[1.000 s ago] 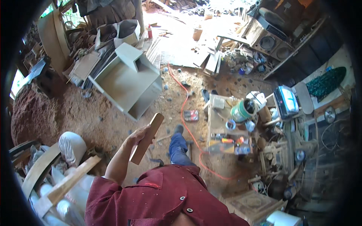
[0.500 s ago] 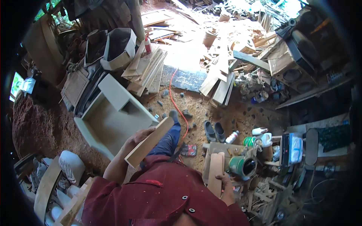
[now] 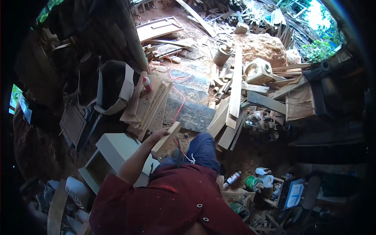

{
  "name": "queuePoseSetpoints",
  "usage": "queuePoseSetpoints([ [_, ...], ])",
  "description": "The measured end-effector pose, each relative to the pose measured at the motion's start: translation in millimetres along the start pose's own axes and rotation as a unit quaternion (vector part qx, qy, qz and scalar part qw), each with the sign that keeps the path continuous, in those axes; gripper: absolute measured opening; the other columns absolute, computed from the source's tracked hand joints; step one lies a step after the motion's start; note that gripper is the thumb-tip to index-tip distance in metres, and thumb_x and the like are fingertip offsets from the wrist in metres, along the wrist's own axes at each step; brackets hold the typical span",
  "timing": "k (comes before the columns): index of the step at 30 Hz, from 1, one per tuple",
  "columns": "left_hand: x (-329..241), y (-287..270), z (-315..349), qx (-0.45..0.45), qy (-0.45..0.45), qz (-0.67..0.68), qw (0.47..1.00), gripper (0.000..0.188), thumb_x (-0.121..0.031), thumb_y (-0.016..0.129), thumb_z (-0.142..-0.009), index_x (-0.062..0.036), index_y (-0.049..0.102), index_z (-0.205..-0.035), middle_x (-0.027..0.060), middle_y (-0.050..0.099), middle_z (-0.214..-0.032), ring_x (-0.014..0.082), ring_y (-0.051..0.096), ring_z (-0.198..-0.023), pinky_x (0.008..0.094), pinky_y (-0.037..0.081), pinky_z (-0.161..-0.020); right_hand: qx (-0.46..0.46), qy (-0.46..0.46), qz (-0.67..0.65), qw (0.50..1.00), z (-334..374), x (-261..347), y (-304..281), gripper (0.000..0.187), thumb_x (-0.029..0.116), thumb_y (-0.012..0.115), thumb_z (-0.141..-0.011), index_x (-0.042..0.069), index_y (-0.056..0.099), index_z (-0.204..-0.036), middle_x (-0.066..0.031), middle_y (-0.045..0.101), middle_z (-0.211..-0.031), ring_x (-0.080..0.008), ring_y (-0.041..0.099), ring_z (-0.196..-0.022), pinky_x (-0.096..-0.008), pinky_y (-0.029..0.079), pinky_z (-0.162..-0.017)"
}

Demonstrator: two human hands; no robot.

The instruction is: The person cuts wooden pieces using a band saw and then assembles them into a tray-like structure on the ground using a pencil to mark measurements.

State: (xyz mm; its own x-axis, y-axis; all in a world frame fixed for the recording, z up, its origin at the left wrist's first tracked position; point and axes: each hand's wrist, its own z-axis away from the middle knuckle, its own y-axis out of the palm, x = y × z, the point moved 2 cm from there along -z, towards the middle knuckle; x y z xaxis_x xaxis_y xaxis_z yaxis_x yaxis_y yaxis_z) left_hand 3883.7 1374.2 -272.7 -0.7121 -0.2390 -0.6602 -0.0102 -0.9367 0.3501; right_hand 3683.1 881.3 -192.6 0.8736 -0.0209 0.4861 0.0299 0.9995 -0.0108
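Note:
My left hand [image 3: 158, 135] is stretched out in front of me, its fingers wrapped over the far edge of a short wooden board [image 3: 166, 141]. The board is held tilted, one end pointing up and to the right. Below that forearm stands a pale wooden box-like cabinet [image 3: 117, 150], partly covered by my arm. My right hand is out of sight, and my dark red shirt [image 3: 164, 199] fills the lower middle. One knee in blue trousers [image 3: 201, 149] is raised ahead of me.
Stacked planks [image 3: 150, 103] with a red-and-white bottle [image 3: 147, 83] lie ahead left. Long boards [image 3: 235, 90] and a brown bucket [image 3: 222, 54] are ahead right. An orange cord [image 3: 182, 102] crosses the ground. A green can [image 3: 252, 183] and white jug [image 3: 267, 181] stand at right.
My left hand has carried the board forward, away from my body. My right hand, earlier on a long wooden piece at the right, has left view. The view has tipped up and my leg has moved.

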Motion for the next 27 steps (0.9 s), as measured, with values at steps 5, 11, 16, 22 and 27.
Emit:
queuePoseSetpoints([
  [5, -7, -88, -99, -0.026, -0.033, 0.085, 0.995, 0.057, -0.029, 0.052, -0.102, -0.0008, 0.047, -0.151, 0.0173, 0.064, -0.122, 0.0260, 0.068, -0.095, 0.0417, 0.058, -0.077, 0.014, 0.031, -0.005, 0.999, -97, 106, 14, 0.049, 0.016, 0.069, -0.085, 0.001, 0.057, -0.131, -0.0142, 0.068, -0.110, -0.0265, 0.069, -0.096, -0.0392, 0.055, -0.086],
  [11, -40, -142, -148, -0.223, -0.194, -0.044, 0.954, 0.053, -0.038, 0.064, -0.098, 0.0039, 0.066, -0.130, 0.0218, 0.072, -0.112, 0.0310, 0.072, -0.093, 0.0463, 0.056, -0.080, 0.048, 0.051, 0.004, 0.998, -201, 254, 7, 0.053, 0.014, 0.069, -0.084, 0.000, 0.057, -0.133, -0.0148, 0.068, -0.111, -0.0276, 0.069, -0.097, -0.0410, 0.055, -0.087],
  [16, -138, -163, -169, -0.234, -0.303, 0.087, 0.920, 0.052, -0.035, 0.064, -0.100, 0.0003, 0.059, -0.139, 0.0200, 0.070, -0.122, 0.0310, 0.071, -0.105, 0.0494, 0.057, -0.088, 0.041, 0.037, 0.014, 0.998, -322, 362, -8, 0.058, 0.009, 0.075, -0.074, -0.003, 0.059, -0.128, -0.0168, 0.069, -0.110, -0.0308, 0.069, -0.098, -0.0443, 0.055, -0.089],
  [22, -299, -129, -276, -0.142, -0.096, 0.095, 0.981, 0.052, -0.011, 0.053, -0.104, -0.0079, 0.040, -0.154, 0.0145, 0.064, -0.130, 0.0265, 0.070, -0.109, 0.0475, 0.058, -0.095, -0.017, -0.032, 0.038, 0.999, -406, 482, -32, 0.065, 0.012, 0.079, -0.067, -0.003, 0.059, -0.127, -0.0137, 0.069, -0.109, -0.0281, 0.068, -0.099, -0.0428, 0.054, -0.094],
  [27, -339, -157, -391, -0.086, -0.103, 0.067, 0.989, 0.053, -0.028, 0.055, -0.102, -0.0084, 0.046, -0.150, 0.0132, 0.069, -0.114, 0.0248, 0.071, -0.094, 0.0426, 0.061, -0.081, -0.043, -0.013, 0.032, 0.998, -442, 516, -26, 0.065, 0.015, 0.079, -0.066, -0.004, 0.060, -0.125, -0.0148, 0.070, -0.109, -0.0284, 0.068, -0.101, -0.0422, 0.054, -0.094],
])
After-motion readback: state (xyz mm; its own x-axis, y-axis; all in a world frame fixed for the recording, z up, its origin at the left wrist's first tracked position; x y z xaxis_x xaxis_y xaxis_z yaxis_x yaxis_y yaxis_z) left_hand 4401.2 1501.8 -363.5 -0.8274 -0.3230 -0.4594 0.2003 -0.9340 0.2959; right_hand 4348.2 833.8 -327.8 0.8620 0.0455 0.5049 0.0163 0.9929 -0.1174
